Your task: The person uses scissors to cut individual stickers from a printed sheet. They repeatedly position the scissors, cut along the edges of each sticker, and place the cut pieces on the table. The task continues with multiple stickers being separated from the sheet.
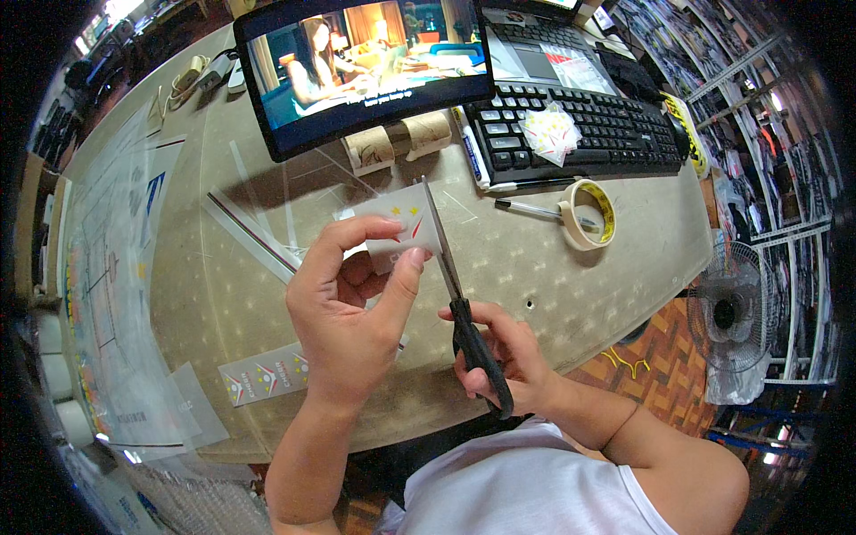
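Observation:
My left hand [361,294] pinches a small translucent printed sheet [425,229] with stars and a red mark between thumb and fingers. In my right hand [498,354] are black-handled scissors [449,267], their blades pointing away from me along the right edge of the sheet. The blades look nearly closed. A printed strip [263,374] with repeated star designs lies on the table below my left hand. A pile of small cut printed pieces [550,132] rests on the black keyboard [602,144].
A tablet [374,126] leans on cardboard tubes [429,134] at the back. Right of them are a marker [471,150], a pen [528,208] and a masking tape roll [567,215]. Large translucent sheets [124,294] cover the left side. A fan [725,311] stands beyond the table.

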Tool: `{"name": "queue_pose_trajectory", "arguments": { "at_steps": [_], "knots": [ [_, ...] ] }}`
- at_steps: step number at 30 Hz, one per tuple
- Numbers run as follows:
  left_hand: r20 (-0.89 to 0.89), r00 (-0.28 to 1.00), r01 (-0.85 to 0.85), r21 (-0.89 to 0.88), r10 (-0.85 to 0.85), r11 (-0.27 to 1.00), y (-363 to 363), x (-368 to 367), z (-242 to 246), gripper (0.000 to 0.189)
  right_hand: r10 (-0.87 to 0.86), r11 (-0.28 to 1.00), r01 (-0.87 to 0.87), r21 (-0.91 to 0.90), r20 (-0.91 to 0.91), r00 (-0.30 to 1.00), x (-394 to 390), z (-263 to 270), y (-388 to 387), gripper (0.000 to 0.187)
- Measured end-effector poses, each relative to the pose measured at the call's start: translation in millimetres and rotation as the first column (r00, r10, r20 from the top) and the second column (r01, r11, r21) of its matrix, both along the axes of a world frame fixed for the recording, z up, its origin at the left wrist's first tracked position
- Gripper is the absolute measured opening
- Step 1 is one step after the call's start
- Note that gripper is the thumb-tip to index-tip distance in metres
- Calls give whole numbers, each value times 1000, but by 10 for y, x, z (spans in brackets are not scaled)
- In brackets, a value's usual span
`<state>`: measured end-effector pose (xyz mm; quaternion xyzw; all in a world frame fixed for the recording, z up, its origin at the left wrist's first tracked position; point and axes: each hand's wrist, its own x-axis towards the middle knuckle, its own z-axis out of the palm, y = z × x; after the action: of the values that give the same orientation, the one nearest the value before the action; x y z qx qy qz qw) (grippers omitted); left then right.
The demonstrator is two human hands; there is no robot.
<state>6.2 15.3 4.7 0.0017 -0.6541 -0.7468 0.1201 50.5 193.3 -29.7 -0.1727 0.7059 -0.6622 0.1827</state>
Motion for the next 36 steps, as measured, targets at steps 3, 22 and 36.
{"name": "queue_pose_trajectory", "arguments": {
  "at_steps": [3,22,36],
  "knots": [
    [14,1000,15,4,-15,1000,-1,3,1,24,0,1000,0,19,26,1000,6,19,10,63],
    [45,999,-15,-46,17,999,-20,17,29,23,-31,999,30,27,32,999,-6,35,-1,60],
    [-70,995,-75,11,76,997,-214,-94,19,22,-31,993,50,-107,175,984,-5,72,8,58]
  ]
}}
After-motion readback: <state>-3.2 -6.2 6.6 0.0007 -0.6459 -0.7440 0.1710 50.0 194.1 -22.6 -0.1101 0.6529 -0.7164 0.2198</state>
